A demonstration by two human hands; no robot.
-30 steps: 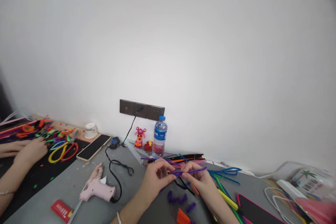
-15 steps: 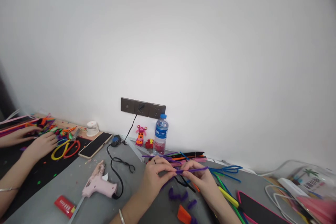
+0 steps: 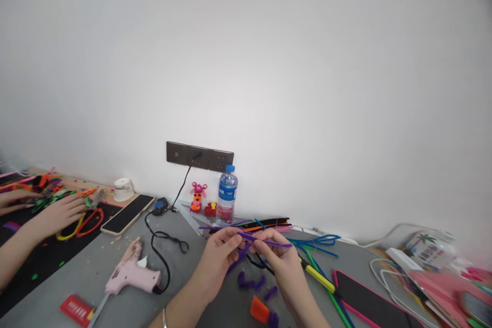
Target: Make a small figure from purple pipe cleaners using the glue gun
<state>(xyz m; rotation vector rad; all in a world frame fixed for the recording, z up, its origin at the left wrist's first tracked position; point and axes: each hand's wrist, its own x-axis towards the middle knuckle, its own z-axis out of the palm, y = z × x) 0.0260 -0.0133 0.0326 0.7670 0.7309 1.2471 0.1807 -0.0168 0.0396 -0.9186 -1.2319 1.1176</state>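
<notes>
Near the bottom centre, my left hand [image 3: 217, 261] pinches a purple pipe cleaner [image 3: 277, 243] between thumb and fingers. My right hand [image 3: 279, 256] is closed on the same purple stem, close to the left fingertips, and one end sticks out to the right. Another purple length hangs under my left fingers. Short curled purple pieces [image 3: 246, 282] lie on the grey table below my hands, beside an orange piece [image 3: 260, 309] with purple at its end.
A pink glue gun [image 3: 132, 274], a red packet [image 3: 77, 310] and a phone [image 3: 128, 213] lie to the left. Another person's hands [image 3: 57, 212] work by scissors [image 3: 90, 221]. Behind stand a bottle [image 3: 227, 197] and a small pink figure [image 3: 197, 199]. Right: yellow cutter [image 3: 320, 278], pink-edged tablet [image 3: 369, 300].
The view has turned slightly right, so objects sit further left. My fingers have shifted on the purple stem, which now slopes down to the right. The other person's hand has spread.
</notes>
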